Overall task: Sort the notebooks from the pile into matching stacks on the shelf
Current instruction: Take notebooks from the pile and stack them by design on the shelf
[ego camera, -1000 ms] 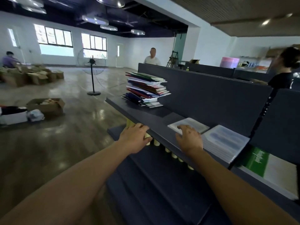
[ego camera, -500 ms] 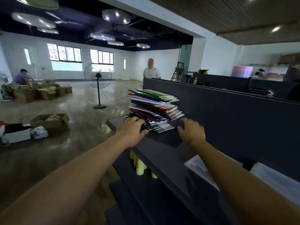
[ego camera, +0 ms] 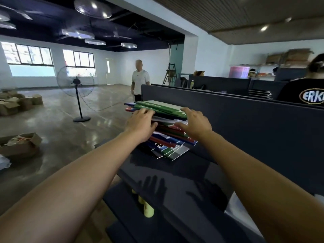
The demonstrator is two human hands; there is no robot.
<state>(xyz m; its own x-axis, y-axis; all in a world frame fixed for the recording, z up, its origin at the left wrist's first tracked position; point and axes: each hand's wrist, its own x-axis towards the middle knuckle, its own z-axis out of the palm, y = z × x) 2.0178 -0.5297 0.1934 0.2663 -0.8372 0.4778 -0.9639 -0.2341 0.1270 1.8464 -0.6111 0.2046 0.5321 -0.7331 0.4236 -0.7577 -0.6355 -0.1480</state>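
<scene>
My left hand point(ego camera: 142, 122) and right hand point(ego camera: 193, 124) reach into the pile of notebooks point(ego camera: 163, 130), a ragged heap of thin, flat, glossy covers in green, red, blue and white, their edges fanned out unevenly. It sits on the matte dark shelf point(ego camera: 175, 174), against the tall dark back panel point(ego camera: 254, 130). My left grip looks narrow, fingers laid on the near left edge of the green top notebook point(ego camera: 161, 108); whether they pinch it I cannot tell. My right grip is wide, fingers spread and nearly straight at the pile's right side. At the right edge lies a pale stack point(ego camera: 240, 213), partly hidden by my forearm. Below the shelf stand rounded yellow bottles point(ego camera: 149, 212).
</scene>
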